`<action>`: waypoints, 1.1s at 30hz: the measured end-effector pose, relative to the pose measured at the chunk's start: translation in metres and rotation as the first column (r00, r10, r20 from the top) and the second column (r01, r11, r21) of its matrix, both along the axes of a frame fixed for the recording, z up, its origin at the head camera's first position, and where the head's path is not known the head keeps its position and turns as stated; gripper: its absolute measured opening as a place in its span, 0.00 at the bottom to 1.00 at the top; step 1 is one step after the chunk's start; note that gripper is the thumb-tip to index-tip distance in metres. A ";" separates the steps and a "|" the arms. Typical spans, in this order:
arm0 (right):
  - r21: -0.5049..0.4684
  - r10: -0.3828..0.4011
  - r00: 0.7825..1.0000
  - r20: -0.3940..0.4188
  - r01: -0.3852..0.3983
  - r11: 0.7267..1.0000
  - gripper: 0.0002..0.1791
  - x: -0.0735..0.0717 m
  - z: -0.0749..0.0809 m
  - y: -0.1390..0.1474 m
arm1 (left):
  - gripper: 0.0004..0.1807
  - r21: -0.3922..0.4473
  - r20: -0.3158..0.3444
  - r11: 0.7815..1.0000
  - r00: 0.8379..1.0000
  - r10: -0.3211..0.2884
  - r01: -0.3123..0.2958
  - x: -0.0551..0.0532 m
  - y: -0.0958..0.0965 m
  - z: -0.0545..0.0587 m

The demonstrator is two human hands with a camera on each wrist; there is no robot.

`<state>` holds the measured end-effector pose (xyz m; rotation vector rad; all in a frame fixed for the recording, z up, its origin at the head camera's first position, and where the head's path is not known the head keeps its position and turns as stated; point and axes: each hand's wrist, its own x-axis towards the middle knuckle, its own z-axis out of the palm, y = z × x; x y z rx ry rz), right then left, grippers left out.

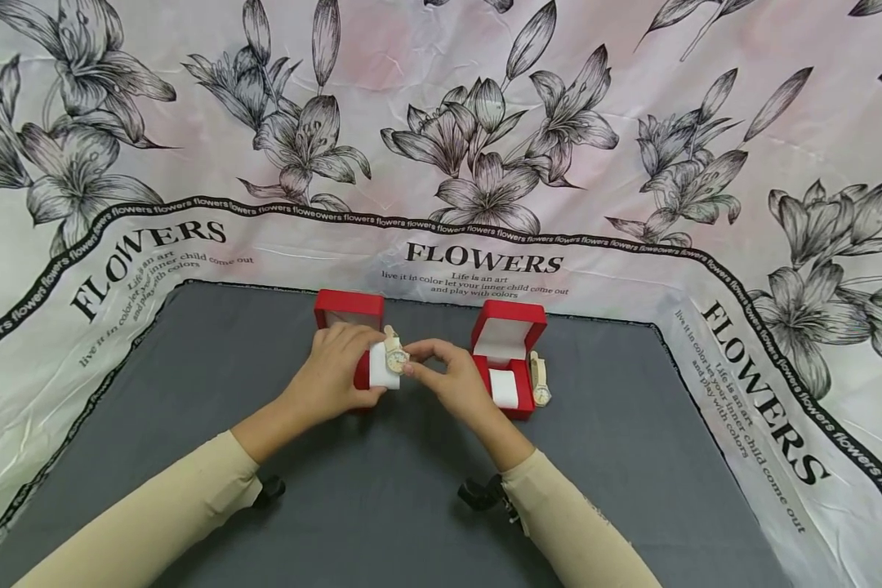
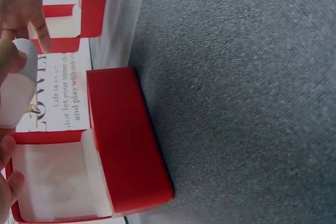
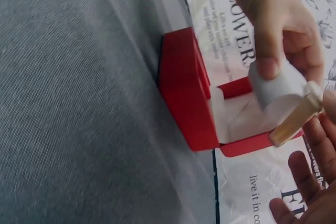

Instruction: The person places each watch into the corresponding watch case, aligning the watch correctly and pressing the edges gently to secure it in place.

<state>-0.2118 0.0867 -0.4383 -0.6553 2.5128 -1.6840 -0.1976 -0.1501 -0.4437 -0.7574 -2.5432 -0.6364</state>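
Observation:
My left hand grips a white watch cushion between thumb and fingers, lifted in front of an open red box. That box's base is mostly hidden behind the hand in the head view. My right hand pinches a cream-strapped watch with a round dial, held against the cushion's right side. In the right wrist view the watch's strap stands beside the cushion, apparently not wrapped round it. The left wrist view shows the cushion above the box's white interior.
A second open red box stands to the right, with a white cushion inside. Another cream watch lies along its right side. Grey cloth covers the surface, and a flower-printed sheet borders it behind.

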 end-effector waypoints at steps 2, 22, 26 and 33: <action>0.018 0.007 1.000 -0.027 -0.006 1.000 0.19 -0.001 -0.002 0.001 | 0.41 0.024 0.012 1.000 1.000 0.002 -0.003 -0.002 -0.001 0.003; 0.144 -0.019 0.908 -0.419 0.087 0.986 0.15 0.000 -0.007 -0.007 | 0.41 0.103 0.015 0.994 0.999 0.044 -0.046 -0.005 0.000 0.013; 0.103 -0.047 0.905 -0.424 0.100 0.990 0.13 -0.001 -0.008 -0.009 | 0.40 0.098 0.009 0.993 0.998 0.062 -0.063 -0.007 0.000 0.017; 0.092 -0.103 0.921 -0.377 0.148 0.985 0.11 0.008 -0.018 -0.014 | 0.40 0.073 0.029 0.992 0.995 0.100 -0.102 -0.001 -0.001 0.013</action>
